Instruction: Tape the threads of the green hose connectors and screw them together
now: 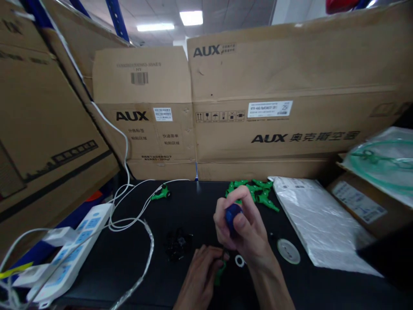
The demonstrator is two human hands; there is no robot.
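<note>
My right hand (250,234) is wrapped round the blue handle of what looks like a screwdriver (232,214), which points down toward the table. Below it, my left hand (201,271) grips a small green plastic part (220,274) low on the table, with its fingers closed. The tool's lower end meets that part near the left fingertips; the exact contact is hidden. A white ring (239,260) lies just right of the green part. Left of my hands is a heap of small black pieces (179,243).
Behind my right hand lie several green parts (265,199); another green part (161,193) sits back left. A round pale disc (288,251) and a white padded bag (319,224) are at right. White cables and a power strip (74,254) occupy the left. Cardboard (226,146) walls the back.
</note>
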